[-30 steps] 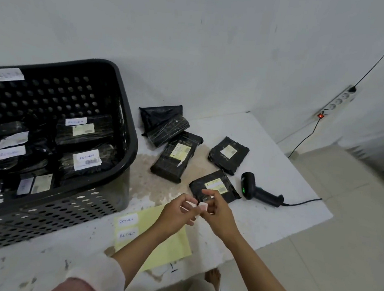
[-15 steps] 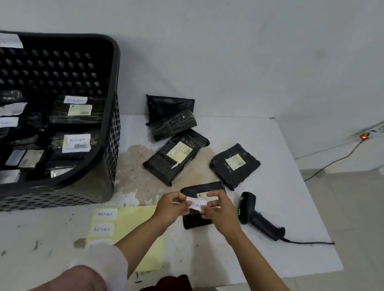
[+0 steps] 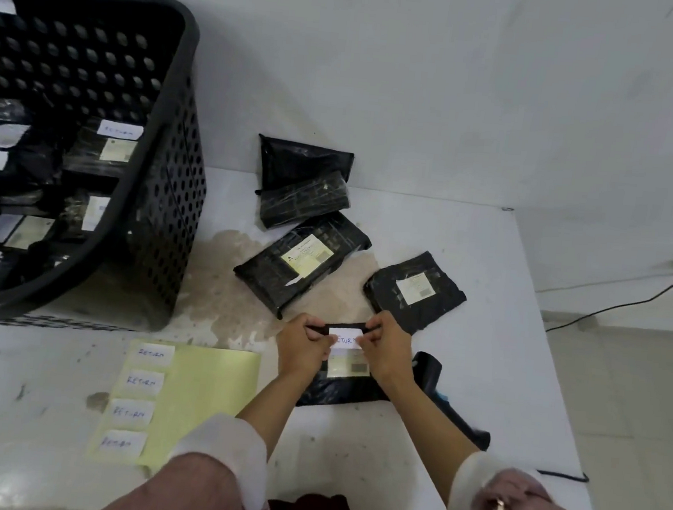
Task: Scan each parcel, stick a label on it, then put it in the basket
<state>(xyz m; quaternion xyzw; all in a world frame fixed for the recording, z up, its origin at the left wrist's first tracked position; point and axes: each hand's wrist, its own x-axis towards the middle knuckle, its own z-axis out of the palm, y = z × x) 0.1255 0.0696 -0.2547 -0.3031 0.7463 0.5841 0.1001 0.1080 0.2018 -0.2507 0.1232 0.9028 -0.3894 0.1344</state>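
**Between both hands: a soft parcel taking its label**

On the white table (image 3: 490, 244), the black parcel (image 3: 339, 391) lies flat just beside the scanner (image 3: 428, 374). The left hand (image 3: 302, 347) and right hand (image 3: 385, 350) each pinch an end of the white label (image 3: 345, 334) onto its top edge. Thin, crinkled wrapping suggests something light, limp and rather slippery; gripping both short edges should suit lifting it toward the basket (image 3: 170, 183).

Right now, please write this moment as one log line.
step: labelling | both hands press RETURN label on parcel | scanner on table
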